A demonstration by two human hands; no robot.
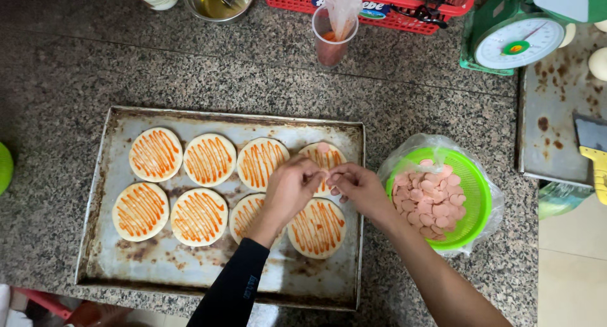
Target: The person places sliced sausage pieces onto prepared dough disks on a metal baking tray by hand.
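Meeting over the round dough base striped with orange sauce (pixel 324 159) at the 1 o'clock corner of the worn metal baking tray (pixel 120 264), the left hand (pixel 289 191) and right hand (pixel 360 186) pinch thin pink sausage slices between pressed fingertips. More slices fill the green plastic sieve basket (pixel 474 194) at 3 o'clock on the speckled granite worktop (pixel 76 67). Stuck-together slices could drop in a clump, or fingers could smear the sauce lines.
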